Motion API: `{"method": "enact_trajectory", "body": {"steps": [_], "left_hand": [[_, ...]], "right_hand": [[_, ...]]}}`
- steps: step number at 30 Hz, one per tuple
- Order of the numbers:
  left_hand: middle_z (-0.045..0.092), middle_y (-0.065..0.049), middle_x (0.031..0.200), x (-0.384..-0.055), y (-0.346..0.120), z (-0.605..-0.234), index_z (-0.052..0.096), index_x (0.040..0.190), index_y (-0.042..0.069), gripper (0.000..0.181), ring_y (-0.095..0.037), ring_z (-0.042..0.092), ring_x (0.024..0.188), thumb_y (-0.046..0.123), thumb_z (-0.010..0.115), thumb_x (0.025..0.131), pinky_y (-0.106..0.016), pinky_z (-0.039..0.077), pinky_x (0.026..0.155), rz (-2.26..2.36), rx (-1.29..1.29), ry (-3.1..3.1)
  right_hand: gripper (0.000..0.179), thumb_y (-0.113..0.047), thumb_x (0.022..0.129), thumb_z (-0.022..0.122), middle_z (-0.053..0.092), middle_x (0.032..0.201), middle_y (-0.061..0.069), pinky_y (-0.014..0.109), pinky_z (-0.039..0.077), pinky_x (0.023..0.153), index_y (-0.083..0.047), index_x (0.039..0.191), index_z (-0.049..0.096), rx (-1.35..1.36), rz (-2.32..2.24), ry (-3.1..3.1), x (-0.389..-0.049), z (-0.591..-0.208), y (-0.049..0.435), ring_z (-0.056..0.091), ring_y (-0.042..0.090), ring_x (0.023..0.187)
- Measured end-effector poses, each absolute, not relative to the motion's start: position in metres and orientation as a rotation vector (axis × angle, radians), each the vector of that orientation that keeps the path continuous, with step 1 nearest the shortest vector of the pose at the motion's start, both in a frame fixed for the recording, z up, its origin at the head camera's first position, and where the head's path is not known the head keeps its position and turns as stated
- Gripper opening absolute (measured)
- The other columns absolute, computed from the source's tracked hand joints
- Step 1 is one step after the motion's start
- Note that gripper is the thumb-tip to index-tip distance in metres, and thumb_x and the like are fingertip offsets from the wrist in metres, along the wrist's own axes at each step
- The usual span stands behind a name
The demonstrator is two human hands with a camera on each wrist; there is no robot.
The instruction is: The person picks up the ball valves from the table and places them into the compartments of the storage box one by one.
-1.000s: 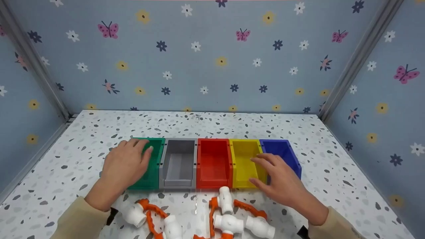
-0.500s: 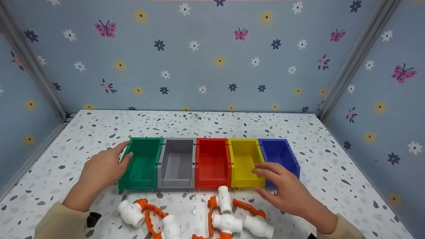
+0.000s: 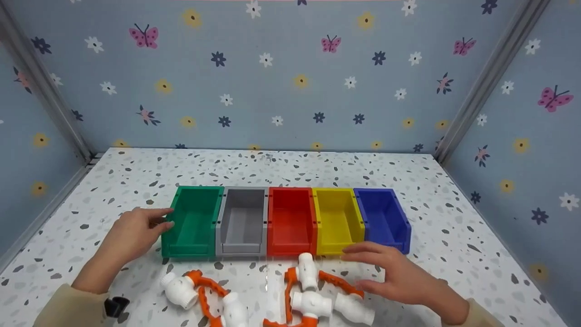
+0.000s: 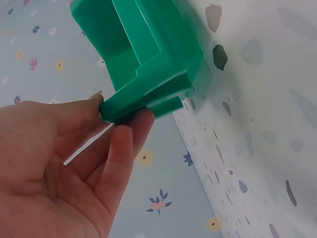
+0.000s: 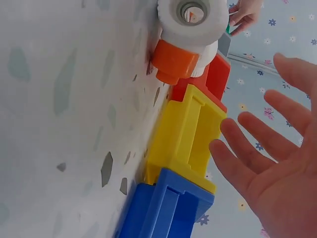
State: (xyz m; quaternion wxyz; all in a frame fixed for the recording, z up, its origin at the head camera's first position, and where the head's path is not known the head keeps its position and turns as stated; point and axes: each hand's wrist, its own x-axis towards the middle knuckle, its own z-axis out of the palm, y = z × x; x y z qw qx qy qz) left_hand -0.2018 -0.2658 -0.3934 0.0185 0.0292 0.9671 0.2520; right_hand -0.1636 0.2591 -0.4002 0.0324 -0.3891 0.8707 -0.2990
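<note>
A row of joined plastic bins runs across the table: green (image 3: 188, 250), grey (image 3: 241, 249), red (image 3: 292, 250), yellow (image 3: 333, 249) and blue (image 3: 386, 218). At the row's left end, my left hand (image 3: 131, 231) pinches the green bin's outer side wall between thumb and fingers. The left wrist view shows the thumb on one face of that green wall (image 4: 131, 96) and the fingers on the other. My right hand (image 3: 397, 274) hovers with spread fingers in front of the yellow and blue bins, holding nothing. Below its fingers lies a white ball valve (image 3: 355, 309) with an orange handle.
More white valves with orange handles lie in front of the bins, among them one at left (image 3: 179, 290) and one by the red bin (image 3: 307, 271). Flower-patterned panels (image 3: 290, 91) enclose the speckled table (image 3: 272, 168) at the back and sides.
My left hand has moved left from over the green bin to its outer wall and now pinches it. My right hand has drawn back toward me from over the yellow bin.
</note>
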Motion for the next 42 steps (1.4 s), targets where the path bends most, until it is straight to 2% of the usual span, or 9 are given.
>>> {"method": "enact_trajectory", "body": {"steps": [4,10,16,22,29,34,42], "left_hand": [[0.067,-0.024,0.114,-0.203,-0.266,-0.392,0.055,0.14,-0.001,0.048,-0.03,0.065,0.094,0.022,0.063,0.099,-0.045,0.055,0.074,0.802,0.062,2.965],[0.066,-0.025,0.118,-0.203,-0.268,-0.39,0.053,0.141,-0.001,0.052,-0.035,0.064,0.101,0.022,0.068,0.096,-0.051,0.055,0.082,0.799,0.081,2.944],[0.064,-0.026,0.122,-0.203,-0.27,-0.391,0.052,0.143,0.001,0.056,-0.04,0.062,0.108,0.022,0.069,0.095,-0.054,0.053,0.085,0.805,0.081,2.921],[0.065,-0.026,0.122,-0.203,-0.271,-0.392,0.052,0.143,0.001,0.056,-0.041,0.062,0.109,0.023,0.07,0.095,-0.054,0.053,0.084,0.81,0.09,2.919],[0.063,-0.027,0.124,-0.203,-0.271,-0.391,0.051,0.144,0.002,0.058,-0.041,0.062,0.108,0.024,0.071,0.094,-0.053,0.054,0.083,0.807,0.079,2.903],[0.062,-0.027,0.127,-0.203,-0.271,-0.391,0.05,0.145,0.003,0.058,-0.041,0.061,0.109,0.024,0.071,0.095,-0.052,0.054,0.083,0.814,0.067,2.895],[0.061,-0.027,0.128,-0.203,-0.272,-0.391,0.051,0.145,0.004,0.058,-0.041,0.062,0.109,0.025,0.071,0.094,-0.052,0.055,0.082,0.82,0.077,2.894]], "right_hand": [[0.038,-0.028,0.093,0.073,0.061,0.133,0.001,0.041,0.052,0.095,-0.026,0.13,0.067,-1.288,-0.953,2.509,-0.162,-0.406,0.261,0.058,0.017,0.118],[0.041,-0.029,0.09,0.076,0.064,0.131,0.002,0.038,0.05,0.097,-0.018,0.129,0.069,-1.399,-0.96,2.311,-0.163,-0.415,0.265,0.058,0.018,0.118],[0.043,-0.029,0.089,0.077,0.064,0.131,-0.002,0.038,0.048,0.099,-0.02,0.13,0.068,-1.41,-0.9,2.234,-0.165,-0.418,0.268,0.057,0.016,0.121],[0.049,-0.025,0.088,0.077,0.061,0.134,-0.006,0.038,0.047,0.1,-0.025,0.135,0.065,-1.294,-0.787,2.19,-0.163,-0.414,0.269,0.056,0.014,0.122],[0.047,-0.031,0.091,0.074,0.059,0.134,-0.009,0.038,0.048,0.099,-0.03,0.137,0.063,-1.175,-0.724,2.217,-0.157,-0.409,0.268,0.055,0.013,0.122],[0.05,-0.023,0.089,0.076,0.058,0.135,-0.012,0.039,0.049,0.098,-0.035,0.136,0.062,-1.083,-0.689,2.259,-0.15,-0.408,0.267,0.054,0.013,0.123],[0.041,-0.034,0.092,0.072,0.057,0.132,-0.018,0.045,0.049,0.098,-0.042,0.131,0.064,-0.786,-0.768,2.239,-0.14,-0.409,0.267,0.052,0.011,0.122]]}}
